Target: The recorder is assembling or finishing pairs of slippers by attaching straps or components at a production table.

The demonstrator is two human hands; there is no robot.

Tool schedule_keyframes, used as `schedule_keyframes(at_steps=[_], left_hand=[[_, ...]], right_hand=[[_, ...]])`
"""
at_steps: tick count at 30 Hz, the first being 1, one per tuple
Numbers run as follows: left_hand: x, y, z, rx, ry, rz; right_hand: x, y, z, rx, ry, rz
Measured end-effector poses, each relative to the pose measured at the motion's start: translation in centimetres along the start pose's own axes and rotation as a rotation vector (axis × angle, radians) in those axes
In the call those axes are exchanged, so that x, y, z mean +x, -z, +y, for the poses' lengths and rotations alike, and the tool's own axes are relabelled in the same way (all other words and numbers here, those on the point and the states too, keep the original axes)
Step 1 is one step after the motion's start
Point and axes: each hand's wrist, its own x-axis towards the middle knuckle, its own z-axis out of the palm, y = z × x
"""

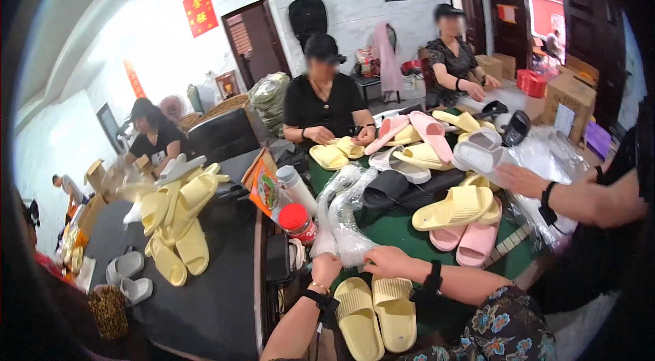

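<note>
My left hand is closed at the near edge of a stack of transparent plastic bags. My right hand pinches the same edge from the other side, so both hands appear to grip the plastic. Just below them lies a pair of pale yellow slippers, side by side with the toe ends away from me. Left of the bags stand a jar with a red lid and a white bottle with a grey cap. Black slippers lie beyond my right hand.
A heap of yellow, pink, grey and black slippers covers the green table. At right, a co-worker's hand is by grey slippers. More yellow slippers lie on the dark table. Several people work around.
</note>
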Motion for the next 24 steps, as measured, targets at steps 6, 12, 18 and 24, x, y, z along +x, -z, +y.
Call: schedule_keyframes(at_steps=[6, 12, 18, 24], left_hand=[[-0.3, 1.3, 1.7, -0.314, 0.21, -0.135], [-2.0, 3.9, 4.2, -0.726, 0.411, -0.367], [-5.5, 6.3, 3.9, -0.738, 0.601, -0.507], [-9.6, 8.9, 6.0, -0.708, 0.395, -0.674]], right_hand=[[4.2, -0.9, 1.1, -0.079, 0.099, 0.167], [6.5, -2.4, 1.8, -0.278, 0.249, 0.1], [6.8, -3.5, 1.5, -0.317, 0.186, -0.044], [6.8, -3.3, 3.0, -0.277, 0.224, 0.084]])
